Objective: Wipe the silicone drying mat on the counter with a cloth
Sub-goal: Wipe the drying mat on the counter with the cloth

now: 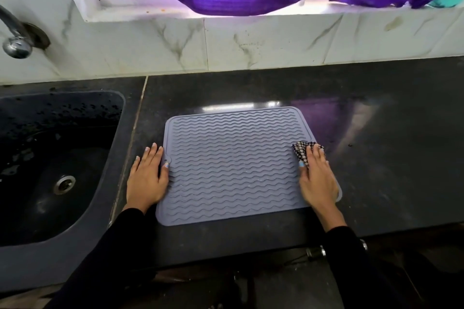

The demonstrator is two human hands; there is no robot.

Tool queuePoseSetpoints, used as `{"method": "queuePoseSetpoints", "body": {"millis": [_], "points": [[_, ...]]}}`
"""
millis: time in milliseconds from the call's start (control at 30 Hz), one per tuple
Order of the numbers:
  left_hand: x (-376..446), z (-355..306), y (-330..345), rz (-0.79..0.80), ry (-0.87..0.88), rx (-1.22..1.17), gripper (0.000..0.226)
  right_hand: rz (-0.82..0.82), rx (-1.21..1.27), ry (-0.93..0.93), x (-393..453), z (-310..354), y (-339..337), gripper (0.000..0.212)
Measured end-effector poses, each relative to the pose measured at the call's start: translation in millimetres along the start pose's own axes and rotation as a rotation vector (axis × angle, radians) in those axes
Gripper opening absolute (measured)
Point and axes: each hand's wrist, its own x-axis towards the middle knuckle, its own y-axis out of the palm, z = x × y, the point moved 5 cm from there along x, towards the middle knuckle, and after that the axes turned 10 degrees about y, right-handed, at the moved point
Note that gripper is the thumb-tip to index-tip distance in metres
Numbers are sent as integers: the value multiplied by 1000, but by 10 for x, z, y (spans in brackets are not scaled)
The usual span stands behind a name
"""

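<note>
Two hands on wavy-ribbed grey mat (233,163), right hand (316,178) pressing checked cloth (302,152)

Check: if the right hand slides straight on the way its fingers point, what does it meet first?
The right hand points away toward the tiled wall. Beyond the cloth it holds and the mat corner, only bare counter; wall first, probably.

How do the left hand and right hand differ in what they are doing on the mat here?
The left hand lies flat and empty at the mat's left edge, mostly on the counter, thumb on the mat. The right hand presses a checked cloth under its fingers at the mat's right edge. The left hand lies nearer the sink. Both rest palm down, in dark sleeves.
</note>
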Motion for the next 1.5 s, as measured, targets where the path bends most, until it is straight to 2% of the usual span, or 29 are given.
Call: {"method": "queuePoseSetpoints", "body": {"millis": [67,133,167,200,233,300,367,467,500,567,800,867,1067,1167,1267,1367,1500], "points": [[-3,-6,-10,-2,-3,-9,76,18,274,130,60,-70,-81,48],[0,-8,-18,-1,-9,-13,75,2,705,275,139,-136,-184,40],[2,-8,-22,0,-13,-14,74,-28,908,342,163,-144,-253,38],[5,-4,-24,2,-18,-15,73,-79,992,405,177,-167,-304,37],[10,-1,-25,2,-22,-16,71,-109,990,459,172,-174,-354,38],[13,-1,-28,0,-26,-19,68,-161,693,442,137,-118,-450,42],[8,-7,-31,-7,-22,-27,66,-149,434,308,63,-27,-409,47],[2,-15,-31,-29,-14,-40,68,-29,66,144,-50,72,-81,54],[-2,-19,-23,-31,-12,-39,68,-38,-79,103,-78,86,-7,58],[-2,-16,-11,-32,-12,-35,65,-82,-199,69,-94,98,40,61],[18,3,-9,-35,-11,-20,69,-4,-72,27,17,39,21,55],[14,5,-15,-34,-14,-17,71,-12,127,66,20,22,-43,49],[2,-23,-41,-21,-25,-25,73,-171,876,486,66,-12,-274,35],[5,-32,-51,-20,-26,-23,74,-161,710,388,-38,390,-329,38],[11,-30,-47,-9,-26,-16,74,22,411,98,-284,842,-8,50],[6,-22,-30,-10,-25,-15,73,35,2,-149,-469,969,404,55],[17,-17,-5,-12,-24,-6,70,69,-215,-192,-411,948,512,74]]}}
